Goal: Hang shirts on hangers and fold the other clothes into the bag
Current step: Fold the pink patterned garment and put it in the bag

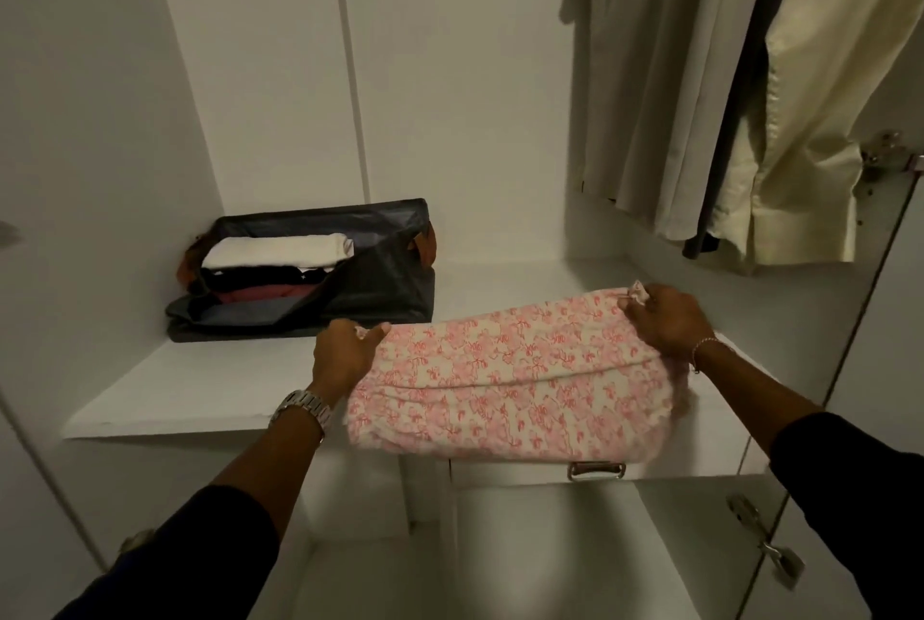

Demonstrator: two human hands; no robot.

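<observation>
The setting is the inside of a white wardrobe under dim, warm light. A white back panel (450, 69) rises at the far side, split by a vertical seam. A broad white shelf (200, 384) runs left to right. Below it, near right, sits a drawer with a metal handle (596, 470). Metal hinges (765, 544) show on the right door edge.

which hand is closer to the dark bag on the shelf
Left. The left hand pinches the pink patterned cloth at its left end, just in front of the bag. The right hand pinches the cloth's far right end, well off to the bag's right.
</observation>
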